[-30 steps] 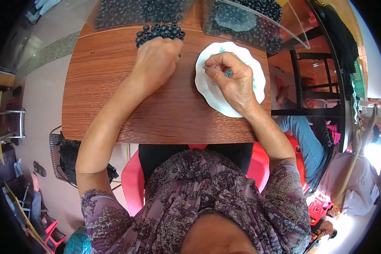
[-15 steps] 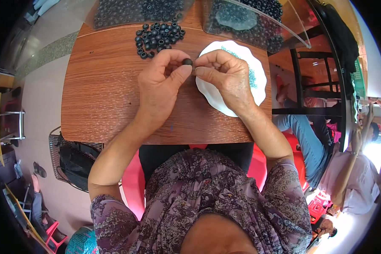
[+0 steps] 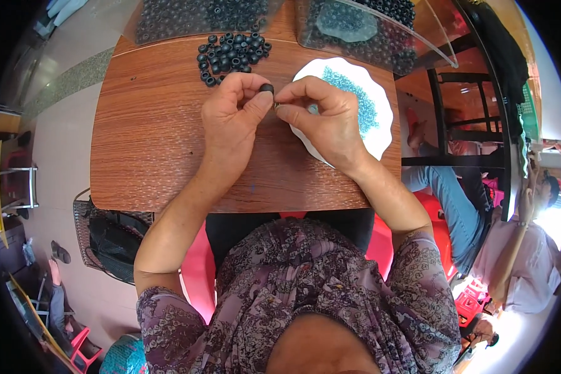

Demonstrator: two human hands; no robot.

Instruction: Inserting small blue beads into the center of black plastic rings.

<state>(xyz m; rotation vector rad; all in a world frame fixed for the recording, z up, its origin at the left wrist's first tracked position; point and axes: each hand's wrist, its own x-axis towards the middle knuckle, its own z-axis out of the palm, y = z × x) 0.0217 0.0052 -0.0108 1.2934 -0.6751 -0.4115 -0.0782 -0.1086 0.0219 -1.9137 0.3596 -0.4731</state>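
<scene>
Between the thumb and fingers of my left hand (image 3: 230, 121), a black round piece (image 3: 267, 88) with the look of a large bead is pinched. My right hand (image 3: 330, 118) meets it from the right, thumb and forefinger closed on a tiny thing too small to name, beside the black piece. Beneath my right hand lies a white scalloped plate (image 3: 385, 134) holding many small clear teal pieces (image 3: 361, 103). Beyond my left hand is a loose heap of black round pieces (image 3: 235, 53), several showing a hole.
Two clear plastic bins, a left bin (image 3: 199, 22) and a right bin (image 3: 368, 47), hold more black pieces at the table's far edge. The wood-grain table (image 3: 149, 137) ends close to my body. A black basket (image 3: 109, 240) stands lower left; another person (image 3: 455, 212) sits at right.
Both hands have shifted slightly left, the right one lower off the plate's middle, so more teal pieces show. The black piece stays in my left hand.
</scene>
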